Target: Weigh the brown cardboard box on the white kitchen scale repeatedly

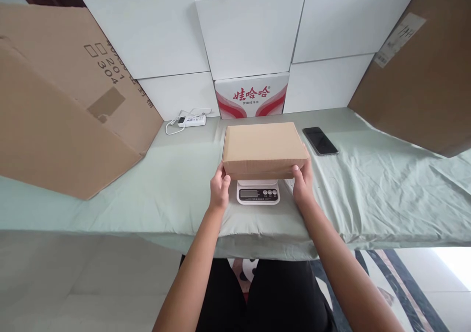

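Centrally in the head view, a closed brown box (264, 148) is sitting over a white scale (258, 192), hiding the platform so that only the scale's front panel with its display and buttons is showing below the box's near edge. Whether the box is resting fully on the scale or being held just above it, I cannot tell.

Both hands are gripping the box at its near corners. The left hand (220, 188) is curling around the lower left corner, thumb up against the front face and fingers tucked at the side. The right hand (302, 180) is doing the same at the lower right corner, thumb lying on the front edge, fingers wrapping the side. Each hand is pressing against cardboard, so the box is being squeezed between them. Both forearms are running up from the bottom of the frame.

Everything is lying on a pale green cloth (368, 194) that is covering the table and draping over its near edge. Right of the box, a dark phone (320, 141) is lying flat, apart from it. At centre left, a white power strip (191, 121) with a looped cord is lying near the back.

Behind, white boxes (250, 32) are standing stacked, with a red-and-white printed carton (251, 96) beneath the middle one. Large cardboard sheets are leaning in at the left (62, 106) and the upper right (423, 76).
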The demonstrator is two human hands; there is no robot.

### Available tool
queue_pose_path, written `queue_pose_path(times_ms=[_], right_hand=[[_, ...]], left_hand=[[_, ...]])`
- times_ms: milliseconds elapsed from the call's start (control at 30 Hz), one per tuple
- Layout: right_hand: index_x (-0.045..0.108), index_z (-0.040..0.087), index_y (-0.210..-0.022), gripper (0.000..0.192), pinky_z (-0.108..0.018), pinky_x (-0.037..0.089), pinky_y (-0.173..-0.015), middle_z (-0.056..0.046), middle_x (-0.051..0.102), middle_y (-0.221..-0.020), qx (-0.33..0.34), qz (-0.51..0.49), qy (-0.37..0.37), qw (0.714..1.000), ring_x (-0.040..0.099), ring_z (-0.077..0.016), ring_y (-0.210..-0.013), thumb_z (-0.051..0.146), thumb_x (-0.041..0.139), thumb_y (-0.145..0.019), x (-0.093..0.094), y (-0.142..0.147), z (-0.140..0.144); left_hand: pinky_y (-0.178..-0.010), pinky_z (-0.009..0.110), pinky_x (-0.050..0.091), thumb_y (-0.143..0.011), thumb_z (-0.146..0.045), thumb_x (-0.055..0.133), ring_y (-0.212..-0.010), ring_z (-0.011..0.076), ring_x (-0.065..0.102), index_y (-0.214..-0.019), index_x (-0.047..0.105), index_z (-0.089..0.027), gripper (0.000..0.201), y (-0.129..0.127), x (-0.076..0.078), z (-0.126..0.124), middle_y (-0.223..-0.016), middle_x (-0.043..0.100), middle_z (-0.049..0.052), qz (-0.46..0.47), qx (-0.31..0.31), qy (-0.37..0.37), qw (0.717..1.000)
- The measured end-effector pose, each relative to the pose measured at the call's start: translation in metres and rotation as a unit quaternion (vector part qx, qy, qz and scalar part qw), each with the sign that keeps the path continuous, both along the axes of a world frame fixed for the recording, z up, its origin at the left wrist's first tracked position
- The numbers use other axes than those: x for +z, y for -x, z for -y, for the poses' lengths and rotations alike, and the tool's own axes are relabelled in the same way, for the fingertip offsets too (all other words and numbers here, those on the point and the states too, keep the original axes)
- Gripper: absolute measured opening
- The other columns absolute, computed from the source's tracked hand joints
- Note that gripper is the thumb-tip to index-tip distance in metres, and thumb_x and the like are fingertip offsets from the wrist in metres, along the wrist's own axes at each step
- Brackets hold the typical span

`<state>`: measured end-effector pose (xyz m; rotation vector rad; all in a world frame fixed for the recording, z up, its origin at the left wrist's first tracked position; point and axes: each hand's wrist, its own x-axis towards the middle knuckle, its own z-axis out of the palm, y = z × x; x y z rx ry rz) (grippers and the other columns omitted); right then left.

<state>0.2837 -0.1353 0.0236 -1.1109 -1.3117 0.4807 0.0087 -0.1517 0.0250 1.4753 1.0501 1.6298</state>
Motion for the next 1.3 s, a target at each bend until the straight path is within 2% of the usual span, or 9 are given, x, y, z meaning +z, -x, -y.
queue_pose_path(times_ms=[100, 167, 367, 600, 800, 933, 1133, 1300], right_hand=[[0.045, 0.029, -0.181, 0.095, -0.073, 0.041, -0.141, -0.018, 0.053, -0.184, -0.010, 0.008, -0.019, 1.000, 0.051, -0.0437, -0.170, 0.082, 0.058, -0.102, -0.005, -0.004, -0.001], [0.042, 0.029, -0.182, 0.096, -0.072, 0.041, -0.141, -0.018, 0.049, -0.187, -0.020, 0.015, -0.035, 0.999, 0.047, -0.0443, -0.173, 0.081, 0.057, -0.103, -0.006, -0.006, -0.001], [0.048, 0.034, -0.179, 0.088, -0.071, 0.040, -0.144, -0.012, 0.053, -0.186, -0.014, 0.024, -0.055, 0.998, 0.049, -0.0415, -0.174, 0.078, 0.059, -0.104, -0.005, -0.005, -0.001], [0.053, 0.037, -0.176, 0.086, -0.074, 0.035, -0.146, -0.010, 0.053, -0.187, -0.038, 0.016, -0.055, 0.998, 0.044, -0.0438, -0.178, 0.080, 0.058, -0.102, 0.000, -0.003, 0.001], [0.054, 0.037, -0.175, 0.086, -0.074, 0.036, -0.146, -0.010, 0.059, -0.181, -0.025, 0.008, -0.049, 0.998, 0.048, -0.0450, -0.174, 0.082, 0.059, -0.101, 0.005, 0.001, 0.001], [0.056, 0.035, -0.173, 0.085, -0.075, 0.034, -0.147, -0.011, 0.062, -0.177, -0.025, 0.002, -0.058, 0.998, 0.051, -0.0454, -0.172, 0.080, 0.059, -0.102, 0.008, 0.002, 0.001], [0.056, 0.036, -0.172, 0.086, -0.077, 0.030, -0.148, -0.010, 0.059, -0.179, -0.022, 0.014, -0.045, 0.999, 0.046, -0.0458, -0.175, 0.084, 0.056, -0.101, 0.013, 0.002, 0.003], [0.054, 0.037, -0.173, 0.084, -0.077, 0.030, -0.149, -0.009, 0.057, -0.182, -0.011, 0.015, -0.050, 0.999, 0.046, -0.0455, -0.176, 0.082, 0.057, -0.102, 0.013, 0.004, 0.005]], left_hand=[[-0.136, 0.061, 0.051, -0.101, -0.085, 0.061, -0.159, 0.0447, 0.066, -0.161, 0.070, -0.021, 0.088, 0.002, -0.004, -0.001, -0.163, 0.074, 0.021, -0.006, 0.028, -0.003, 1.000], [-0.140, 0.061, 0.046, -0.101, -0.086, 0.060, -0.163, 0.0442, 0.063, -0.162, 0.069, -0.022, 0.088, 0.002, -0.005, -0.001, -0.166, 0.073, 0.020, -0.014, 0.040, -0.007, 0.999], [-0.124, 0.059, 0.060, -0.103, -0.085, 0.056, -0.151, 0.0436, 0.073, -0.159, 0.072, -0.022, 0.086, 0.000, 0.003, 0.001, -0.155, 0.080, 0.021, -0.043, 0.019, 0.002, 0.999], [-0.135, 0.058, 0.052, -0.103, -0.085, 0.058, -0.157, 0.0421, 0.069, -0.157, 0.073, -0.024, 0.083, 0.000, 0.005, 0.002, -0.160, 0.077, 0.019, -0.021, 0.029, 0.010, 0.999], [-0.124, 0.056, 0.061, -0.104, -0.084, 0.057, -0.150, 0.0425, 0.074, -0.156, 0.074, -0.023, 0.082, 0.000, 0.007, 0.002, -0.152, 0.082, 0.019, -0.024, 0.019, 0.006, 1.000], [-0.121, 0.055, 0.062, -0.103, -0.085, 0.058, -0.147, 0.0422, 0.075, -0.153, 0.075, -0.021, 0.083, 0.000, 0.006, 0.001, -0.149, 0.084, 0.019, -0.019, 0.020, 0.006, 1.000], [-0.121, 0.055, 0.062, -0.103, -0.085, 0.058, -0.151, 0.0426, 0.072, -0.152, 0.076, -0.023, 0.081, 0.000, 0.008, 0.002, -0.145, 0.085, 0.018, -0.015, 0.017, 0.013, 1.000], [-0.118, 0.054, 0.063, -0.105, -0.085, 0.056, -0.146, 0.0419, 0.075, -0.150, 0.076, -0.023, 0.079, -0.001, 0.009, 0.003, -0.143, 0.085, 0.018, -0.028, 0.017, 0.011, 0.999]])
